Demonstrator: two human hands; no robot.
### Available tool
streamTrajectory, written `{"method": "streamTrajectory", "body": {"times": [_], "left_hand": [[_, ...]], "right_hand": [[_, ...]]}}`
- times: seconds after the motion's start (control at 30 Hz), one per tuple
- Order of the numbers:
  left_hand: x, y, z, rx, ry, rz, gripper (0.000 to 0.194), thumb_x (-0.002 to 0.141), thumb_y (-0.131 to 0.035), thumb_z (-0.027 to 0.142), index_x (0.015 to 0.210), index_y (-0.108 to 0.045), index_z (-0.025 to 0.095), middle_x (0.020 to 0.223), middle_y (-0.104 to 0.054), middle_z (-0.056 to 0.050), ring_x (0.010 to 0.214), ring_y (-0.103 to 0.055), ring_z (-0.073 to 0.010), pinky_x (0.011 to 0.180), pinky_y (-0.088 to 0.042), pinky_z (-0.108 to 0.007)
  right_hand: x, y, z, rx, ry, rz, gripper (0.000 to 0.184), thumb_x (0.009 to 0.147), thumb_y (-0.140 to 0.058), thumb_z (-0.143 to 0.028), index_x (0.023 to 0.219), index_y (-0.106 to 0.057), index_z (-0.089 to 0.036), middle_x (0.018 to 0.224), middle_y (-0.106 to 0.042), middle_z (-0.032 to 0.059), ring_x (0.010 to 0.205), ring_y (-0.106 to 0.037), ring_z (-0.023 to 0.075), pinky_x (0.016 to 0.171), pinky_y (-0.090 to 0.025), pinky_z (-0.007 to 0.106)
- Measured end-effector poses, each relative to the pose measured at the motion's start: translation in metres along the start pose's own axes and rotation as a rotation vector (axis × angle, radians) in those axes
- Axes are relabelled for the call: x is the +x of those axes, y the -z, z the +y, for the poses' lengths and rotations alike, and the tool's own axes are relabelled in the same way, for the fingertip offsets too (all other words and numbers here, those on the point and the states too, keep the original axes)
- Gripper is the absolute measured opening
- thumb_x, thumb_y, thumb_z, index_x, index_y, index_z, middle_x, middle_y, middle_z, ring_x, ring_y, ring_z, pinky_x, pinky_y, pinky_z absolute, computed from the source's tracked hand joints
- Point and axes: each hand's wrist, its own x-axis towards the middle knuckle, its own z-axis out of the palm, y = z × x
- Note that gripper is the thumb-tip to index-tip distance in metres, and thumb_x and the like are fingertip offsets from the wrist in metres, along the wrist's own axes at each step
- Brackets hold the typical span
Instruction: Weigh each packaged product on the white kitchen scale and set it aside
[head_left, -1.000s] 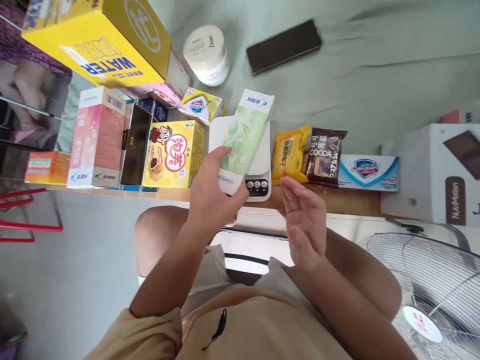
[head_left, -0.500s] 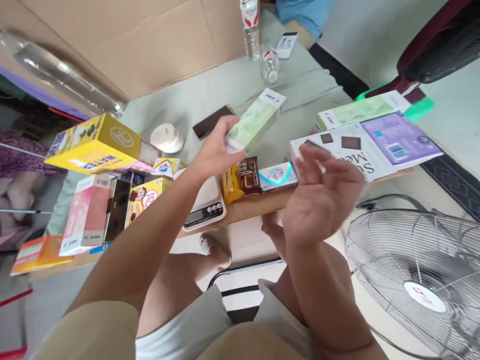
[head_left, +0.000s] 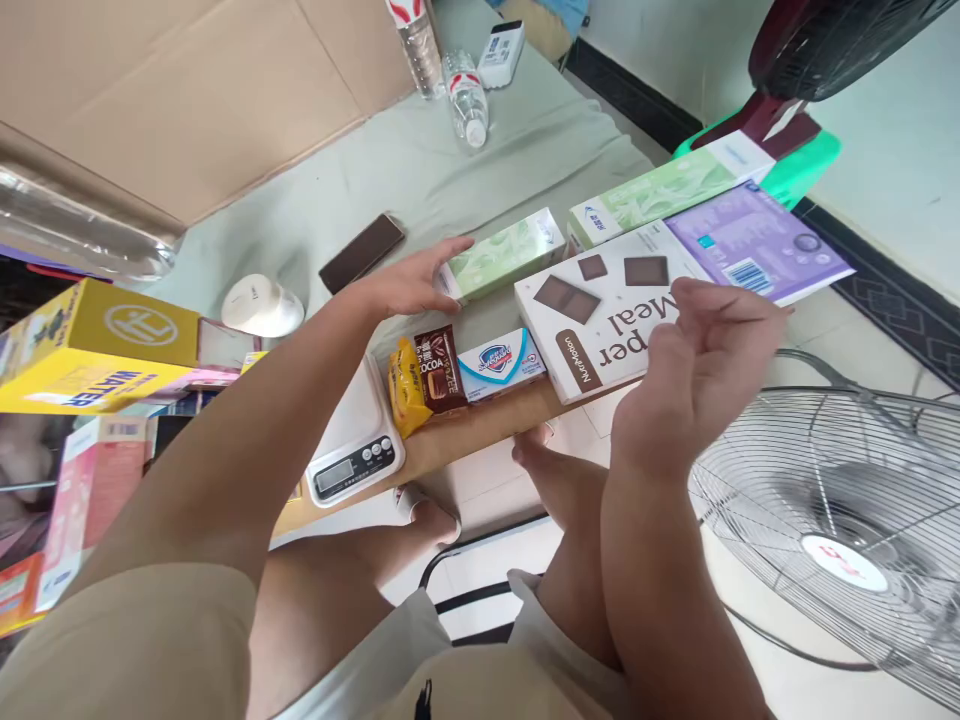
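Observation:
My left hand [head_left: 416,280] is at the left end of a pale green carton [head_left: 502,258] lying on the cloth, its thumb and forefinger spread around that end. My right hand [head_left: 694,370] hovers, fingers loosely bent and holding nothing, over the near side of a white "Meal" box [head_left: 592,310] with chocolate pictures. Left of that box stand a Safeguard soap box [head_left: 501,365], a brown cocoa packet [head_left: 442,370] and a yellow packet [head_left: 409,388]. A white kitchen scale [head_left: 356,460] sits below my left forearm.
A second green carton [head_left: 667,190] and a purple box [head_left: 757,240] lie at the right. Behind are a dark phone [head_left: 362,252], a white round container [head_left: 262,305] and water bottles [head_left: 466,100]. Yellow box [head_left: 97,345] stands left; a fan [head_left: 840,540] is lower right.
The green carton went from raised and tilted in my left hand to lying on the cloth, and that hand's fingers spread. My right hand shifted right. The view swung right.

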Motion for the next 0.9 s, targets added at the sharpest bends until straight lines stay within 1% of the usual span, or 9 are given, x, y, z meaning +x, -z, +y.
{"method": "streamTrajectory", "body": {"times": [0.1, 0.2, 0.37, 0.5, 0.6, 0.67, 0.73, 0.8, 0.9], "left_hand": [[0.001, 0.002, 0.008, 0.100, 0.016, -0.038, 0.102, 0.069, -0.076, 0.030, 0.164, -0.041, 0.025, 0.168, -0.050, -0.011, 0.155, -0.048, -0.0357, 0.130, -0.036, -0.051], [0.003, 0.004, 0.019, 0.134, 0.015, -0.075, 0.100, 0.066, -0.073, 0.026, 0.162, -0.045, 0.025, 0.162, -0.057, -0.010, 0.149, -0.055, -0.0335, 0.126, -0.042, -0.048], [0.001, 0.004, 0.036, 0.159, 0.118, -0.083, 0.103, 0.065, -0.072, 0.026, 0.164, -0.043, 0.020, 0.172, -0.045, -0.012, 0.160, -0.043, -0.0343, 0.132, -0.033, -0.047], [-0.001, 0.003, 0.046, 0.122, 0.154, -0.084, 0.101, 0.065, -0.072, 0.023, 0.163, -0.045, 0.021, 0.170, -0.048, -0.012, 0.158, -0.046, -0.0332, 0.132, -0.035, -0.046], [0.002, 0.003, 0.048, 0.134, 0.155, -0.093, 0.102, 0.065, -0.070, 0.022, 0.164, -0.043, 0.020, 0.171, -0.046, -0.012, 0.159, -0.044, -0.0332, 0.132, -0.034, -0.047], [0.003, 0.002, 0.045, 0.154, 0.149, -0.098, 0.104, 0.065, -0.070, 0.023, 0.164, -0.042, 0.019, 0.173, -0.042, -0.013, 0.161, -0.041, -0.0336, 0.133, -0.031, -0.046], [0.002, 0.001, 0.041, 0.148, 0.123, -0.083, 0.103, 0.064, -0.072, 0.024, 0.163, -0.045, 0.020, 0.173, -0.043, -0.013, 0.161, -0.041, -0.0341, 0.133, -0.032, -0.046], [-0.002, -0.001, 0.038, 0.105, 0.086, -0.056, 0.098, 0.065, -0.071, 0.027, 0.160, -0.048, 0.021, 0.168, -0.050, -0.013, 0.156, -0.047, -0.0350, 0.129, -0.038, -0.048], [-0.011, -0.004, 0.037, 0.026, 0.090, -0.011, 0.090, 0.069, -0.064, 0.028, 0.158, -0.051, 0.020, 0.155, -0.063, -0.013, 0.141, -0.061, -0.0348, 0.121, -0.048, -0.048]], "right_hand": [[-0.003, 0.001, 0.000, -0.095, 0.007, -0.058, 0.024, 0.092, -0.054, -0.023, 0.115, -0.060, -0.025, 0.115, -0.064, 0.0103, 0.114, -0.067, 0.0267, 0.107, -0.057, 0.055], [-0.006, 0.002, 0.002, -0.121, 0.005, -0.102, 0.023, 0.096, -0.052, -0.026, 0.118, -0.059, -0.025, 0.117, -0.064, 0.0114, 0.116, -0.066, 0.0285, 0.108, -0.054, 0.057], [-0.009, -0.001, 0.002, -0.149, -0.002, -0.105, 0.024, 0.096, -0.053, -0.025, 0.119, -0.058, -0.024, 0.118, -0.065, 0.0118, 0.119, -0.065, 0.0287, 0.110, -0.052, 0.056], [-0.010, -0.005, -0.001, -0.182, -0.052, -0.080, 0.024, 0.094, -0.055, -0.024, 0.117, -0.060, -0.024, 0.117, -0.067, 0.0119, 0.119, -0.067, 0.0292, 0.107, -0.053, 0.055], [-0.011, -0.006, -0.001, -0.191, -0.063, -0.076, 0.024, 0.092, -0.056, -0.024, 0.116, -0.060, -0.023, 0.116, -0.068, 0.0119, 0.117, -0.067, 0.0300, 0.104, -0.053, 0.056], [-0.011, -0.006, 0.000, -0.198, -0.047, -0.069, 0.024, 0.092, -0.056, -0.025, 0.116, -0.060, -0.023, 0.115, -0.069, 0.0119, 0.116, -0.068, 0.0302, 0.102, -0.054, 0.056], [-0.011, -0.006, 0.001, -0.195, -0.021, -0.068, 0.023, 0.093, -0.055, -0.025, 0.116, -0.060, -0.024, 0.114, -0.068, 0.0119, 0.115, -0.067, 0.0299, 0.103, -0.054, 0.056], [-0.013, -0.008, 0.000, -0.165, 0.016, -0.059, 0.022, 0.093, -0.055, -0.024, 0.114, -0.061, -0.024, 0.114, -0.067, 0.0115, 0.116, -0.066, 0.0293, 0.106, -0.053, 0.057], [-0.016, -0.013, -0.002, -0.098, 0.039, -0.041, 0.022, 0.091, -0.055, -0.021, 0.112, -0.062, -0.024, 0.112, -0.065, 0.0111, 0.117, -0.066, 0.0287, 0.111, -0.051, 0.058]]}}
